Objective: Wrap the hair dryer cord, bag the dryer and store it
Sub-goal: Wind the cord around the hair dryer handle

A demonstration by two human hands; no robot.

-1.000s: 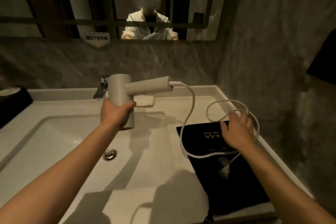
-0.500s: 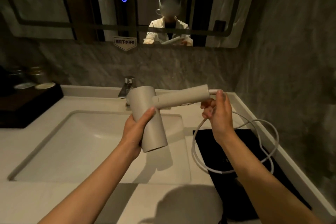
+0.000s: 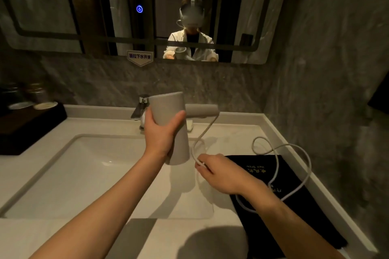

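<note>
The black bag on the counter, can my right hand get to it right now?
Probably yes: the right hand hovers right beside the black bag, nothing between them, but it pinches the cord, whose loops lie across the bag.

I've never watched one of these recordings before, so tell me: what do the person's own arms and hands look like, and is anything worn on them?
Both forearms are bare in the direct view, with no sleeves showing. The left hand and right hand wear no gloves, and I can make out no rings, watch or bracelet. The fingernails look short and plain, though the light is dim.
</note>
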